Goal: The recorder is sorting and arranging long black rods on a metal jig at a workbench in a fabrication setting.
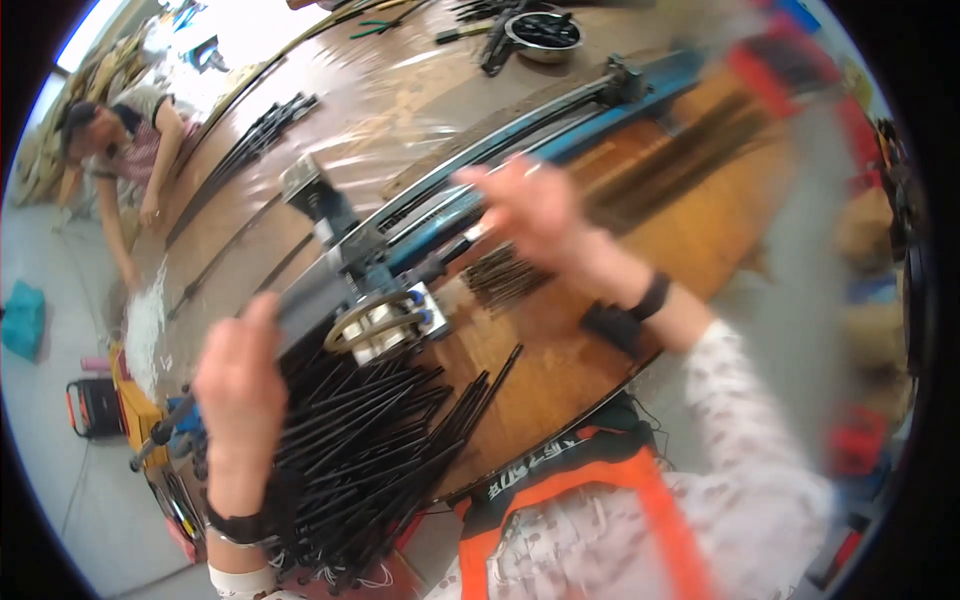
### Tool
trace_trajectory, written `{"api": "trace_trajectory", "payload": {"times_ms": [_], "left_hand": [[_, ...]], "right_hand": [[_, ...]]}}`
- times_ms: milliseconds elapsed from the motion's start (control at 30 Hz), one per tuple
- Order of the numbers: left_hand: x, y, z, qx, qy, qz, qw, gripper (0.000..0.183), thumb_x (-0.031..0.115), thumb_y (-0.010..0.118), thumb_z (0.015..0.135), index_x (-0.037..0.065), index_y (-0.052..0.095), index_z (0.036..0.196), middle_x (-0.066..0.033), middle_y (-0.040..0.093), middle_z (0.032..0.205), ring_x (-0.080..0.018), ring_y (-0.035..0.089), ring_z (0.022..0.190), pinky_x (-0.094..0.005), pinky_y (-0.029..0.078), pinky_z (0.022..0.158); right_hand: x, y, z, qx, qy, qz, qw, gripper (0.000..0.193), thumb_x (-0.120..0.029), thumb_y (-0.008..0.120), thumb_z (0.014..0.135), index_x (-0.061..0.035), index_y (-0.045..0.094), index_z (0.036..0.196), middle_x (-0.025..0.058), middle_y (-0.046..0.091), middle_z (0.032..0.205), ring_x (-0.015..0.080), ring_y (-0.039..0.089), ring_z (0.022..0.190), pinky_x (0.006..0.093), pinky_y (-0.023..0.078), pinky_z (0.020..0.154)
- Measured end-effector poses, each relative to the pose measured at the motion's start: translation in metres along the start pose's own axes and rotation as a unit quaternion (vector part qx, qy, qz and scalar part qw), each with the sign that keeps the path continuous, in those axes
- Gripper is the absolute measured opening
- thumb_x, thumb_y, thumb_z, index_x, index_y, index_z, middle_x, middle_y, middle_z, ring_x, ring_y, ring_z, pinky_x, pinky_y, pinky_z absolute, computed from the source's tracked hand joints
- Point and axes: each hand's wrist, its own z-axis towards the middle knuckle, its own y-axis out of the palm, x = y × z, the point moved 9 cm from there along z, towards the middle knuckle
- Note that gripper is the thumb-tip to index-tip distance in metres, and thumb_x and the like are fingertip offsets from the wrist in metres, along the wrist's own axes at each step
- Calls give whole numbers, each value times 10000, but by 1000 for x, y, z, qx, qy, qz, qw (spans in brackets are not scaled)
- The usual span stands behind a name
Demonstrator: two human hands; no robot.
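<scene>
My left hand (240, 385) is raised at the left of a pneumatic fixture (380, 290) with pale hoses and a metal block. Motion blurs its fingers; one points upward, and nothing shows in its grasp. On the fixture's other side hovers my right hand (540, 215), also blurred, index finger stretched out toward the long blue rail (455, 212). Its lower fingers come close to a dark cylindrical part (425, 270) of the fixture; I cannot tell whether they touch. Below the fixture, many thin black rods (350, 430) lie in a loose pile beside my left wrist.
Brownish rods (505, 280) lie bundled near my right hand on the wooden table (560, 350). Farther off are a metal bowl (543, 35) of black parts, green-handled pliers (375, 29) and more black rods (260, 130). Another person (130, 145) bends at the table's far left edge.
</scene>
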Motion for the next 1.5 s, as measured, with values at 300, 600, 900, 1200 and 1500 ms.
{"api": "trace_trajectory", "payload": {"times_ms": [300, 600, 900, 1200, 1500], "left_hand": [[-83, -72, -52, 90, -187, 36, 977, 197, 56, 580, 968, -39, 612, 1138, -243, 637, 954, -397, 614, 841, -394, 494, 756], [-111, -59, -140, 36, -274, 16, 961, 207, 28, 579, 959, -22, 606, 1157, -214, 621, 882, -360, 604, 755, -378, 494, 697], [-114, -42, -126, 67, -262, -23, 963, 211, 55, 605, 952, 6, 624, 1156, -195, 633, 871, -352, 607, 742, -378, 493, 683], [-104, 46, -82, -12, -177, -12, 984, 181, 187, 650, 902, 176, 684, 1080, -95, 612, 756, -299, 646, 722, -417, 515, 597], [-66, 124, -12, 20, -130, -104, 986, 200, 270, 618, 909, 89, 640, 827, -131, 625, 740, -336, 647, 733, -451, 518, 648]], "right_hand": [[-8, 131, 53, -215, 170, 310, 911, 138, -97, 665, 930, -27, 672, 1048, 57, 716, 883, 101, 670, 799, 266, 531, 692], [-31, 189, 78, -244, 108, 355, 896, 108, -114, 712, 902, -11, 687, 921, 28, 716, 832, 81, 663, 753, 251, 540, 708], [-59, 219, 71, -329, -66, 113, 935, 156, -225, 650, 918, -79, 613, 873, 84, 660, 739, 268, 660, 701, 381, 499, 682], [125, 4, 11, -229, -33, -194, 953, 57, -33, 638, 795, -70, 631, 838, 122, 620, 798, 328, 587, 842, 425, 418, 799], [185, -28, -28, -233, 47, -158, 958, 32, -43, 606, 891, -24, 584, 904, 151, 585, 874, 341, 558, 856, 416, 432, 781]]}}
